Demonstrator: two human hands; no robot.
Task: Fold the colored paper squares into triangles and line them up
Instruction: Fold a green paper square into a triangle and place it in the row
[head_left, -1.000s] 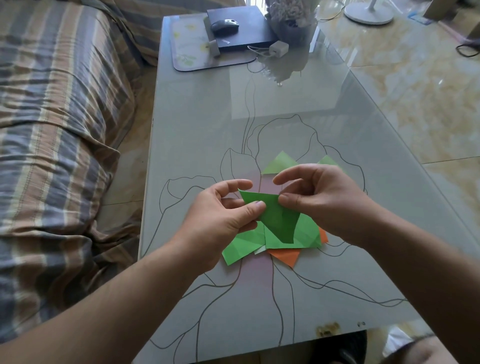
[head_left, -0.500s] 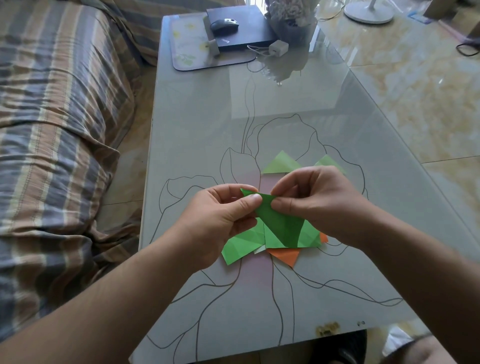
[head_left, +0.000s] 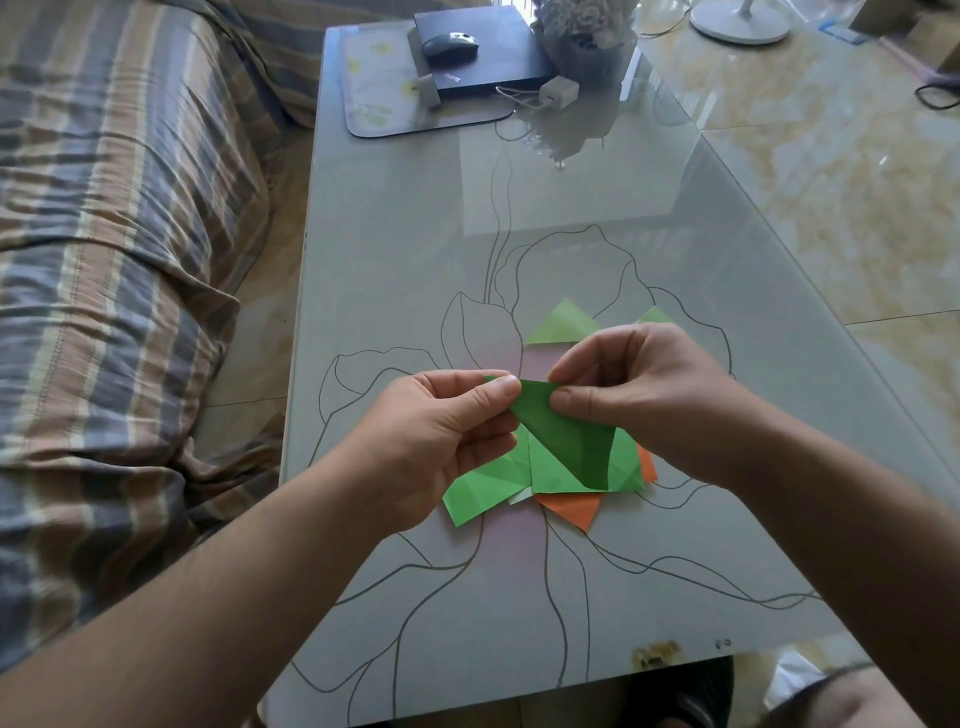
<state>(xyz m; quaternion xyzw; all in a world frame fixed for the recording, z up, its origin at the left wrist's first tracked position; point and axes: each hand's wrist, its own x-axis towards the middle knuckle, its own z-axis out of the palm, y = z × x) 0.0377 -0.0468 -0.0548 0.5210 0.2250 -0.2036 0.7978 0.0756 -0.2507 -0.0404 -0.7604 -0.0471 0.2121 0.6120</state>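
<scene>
Pinching the green paper (head_left: 566, 441) up high with left hand (head_left: 441, 441) and right hand (head_left: 644, 395), so corners can meet over the pile (head_left: 571, 512).

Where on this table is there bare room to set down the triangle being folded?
Bare glass lies between the light green triangles and the mat, and along the near edge below the orange paper. Under both hands, the paper pile crowds the middle.

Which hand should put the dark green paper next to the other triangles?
Probably the right hand. Both pinch the dark green paper, but the light green triangles lie just beyond the right hand; the left hand is farther.
</scene>
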